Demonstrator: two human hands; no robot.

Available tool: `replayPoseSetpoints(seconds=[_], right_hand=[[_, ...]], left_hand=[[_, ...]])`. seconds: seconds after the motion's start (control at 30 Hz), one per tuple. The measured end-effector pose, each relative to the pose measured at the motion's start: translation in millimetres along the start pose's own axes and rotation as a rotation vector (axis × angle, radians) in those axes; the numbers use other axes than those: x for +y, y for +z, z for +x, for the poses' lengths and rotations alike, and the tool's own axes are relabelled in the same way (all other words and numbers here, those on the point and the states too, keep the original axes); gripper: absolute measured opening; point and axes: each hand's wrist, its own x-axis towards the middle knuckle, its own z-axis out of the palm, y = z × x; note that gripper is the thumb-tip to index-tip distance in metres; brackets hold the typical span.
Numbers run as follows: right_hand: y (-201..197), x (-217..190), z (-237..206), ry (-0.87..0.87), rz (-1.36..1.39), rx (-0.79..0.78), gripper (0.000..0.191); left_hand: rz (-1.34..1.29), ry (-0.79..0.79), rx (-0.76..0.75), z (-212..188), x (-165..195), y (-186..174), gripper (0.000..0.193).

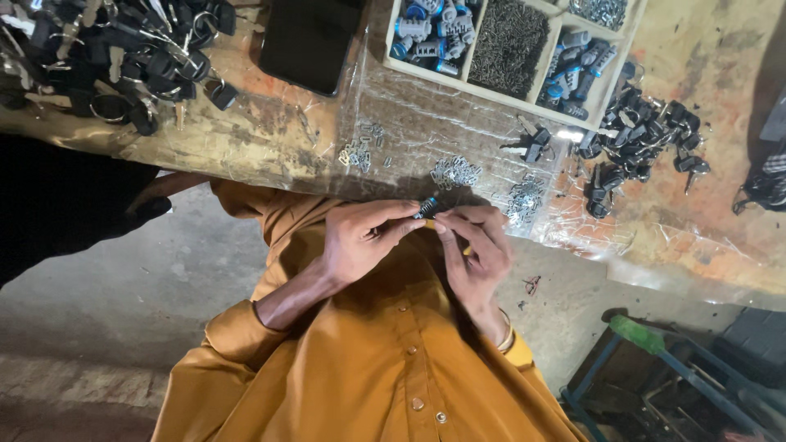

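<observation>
Far on the left, a big pile of black keys with metal rings (123, 49) lies on the worn wooden bench (270, 139). The bench top is rough and scratched, with a crinkly clear plastic sheet over part of it. Next comes a flat black phone (307, 37), smooth and shiny.

In the middle, close to the orange shirt (385, 360), the left hand (360, 241) pinches a small lock cylinder (427, 207) between thumb and fingertips. The cylinder is tiny, dark with a bit of blue, and sits right between both hands, just below the bench edge. The right hand (479, 254) pinches its other side with curled fingers.

This little part looks hard and stiff, and light, I think. It is small and round, so it could slip and roll away. Holding it by its sides with the fingertips, as both hands do, seems the best grip.

Above the hands lie little heaps of shiny metal bits (456, 172), thin and flat. Behind them stands a wooden tray (499, 92) with boxes inside: blue and grey cylinders, dark tiny pins, more cylinders. On the right is another heap of black keys (647, 135).
</observation>
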Motion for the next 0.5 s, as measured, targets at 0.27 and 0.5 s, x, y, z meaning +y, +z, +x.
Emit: replayPoseSetpoints(seconds=[0.27, 0.5], right_hand=[[9.1, 0.8, -10.8, 0.233, 0.274, 0.029, 0.038], [-17.7, 7.9, 14.1, 0.107, -0.091, -0.277, 0.037]], left_hand=[[0.085, 0.105, -0.009, -5.1, -9.1, 1.7, 0.023], [0.156, 0.198, -0.063, -2.0, -10.5, -3.4, 0.022]])
